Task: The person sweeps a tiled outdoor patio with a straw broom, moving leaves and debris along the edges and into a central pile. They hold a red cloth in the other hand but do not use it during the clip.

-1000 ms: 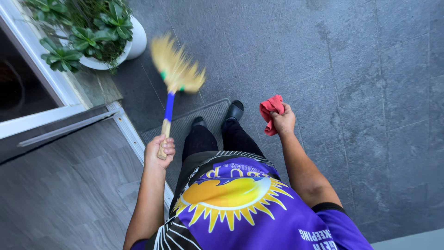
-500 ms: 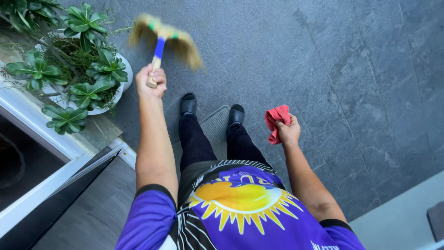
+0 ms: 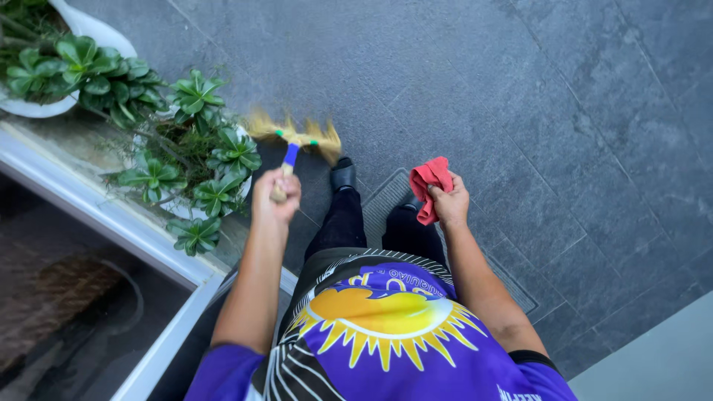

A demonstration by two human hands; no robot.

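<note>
Head view: left hand [image 3: 275,194] closed round broom [image 3: 295,141], bristles blurred at floor [image 3: 520,89] beside plants [image 3: 194,148]; right hand [image 3: 448,202] clutched red cloth [image 3: 430,181]; judged: short low strokes, clear of leaves.

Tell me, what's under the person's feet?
A dark ribbed floor mat on grey stone tiles. The black shoes and legs cover its middle; the far end runs under the body, so its full shape is hidden.

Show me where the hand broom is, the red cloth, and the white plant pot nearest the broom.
hand broom [image 3: 297,137], head view, on the straw bristles.
red cloth [image 3: 429,182], head view, on the bunched fabric above the right hand.
white plant pot [image 3: 178,208], head view, on its rim under the leaves.
</note>
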